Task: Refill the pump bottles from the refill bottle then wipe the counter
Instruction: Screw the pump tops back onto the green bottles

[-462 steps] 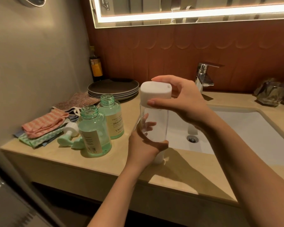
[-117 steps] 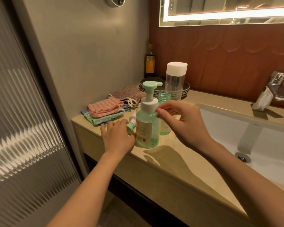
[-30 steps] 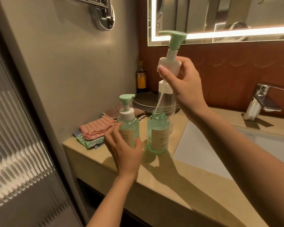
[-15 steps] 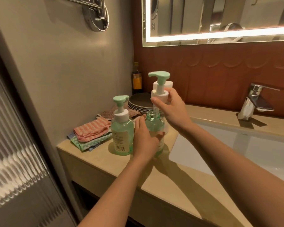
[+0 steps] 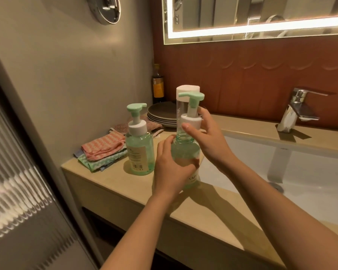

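On the beige bathroom counter (image 5: 113,184), at the basin's nine o'clock, the left hand (image 5: 169,170) wraps the open pump bottle (image 5: 184,152) while the right hand (image 5: 207,135) pinches the pump head (image 5: 190,114) just above its neck; a tilted collar could cross-thread and leak.

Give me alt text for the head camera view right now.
The right hand lowers a pump head onto an open green bottle steadied by the left hand on a beige counter. A capped pump bottle and folded cloths sit left.
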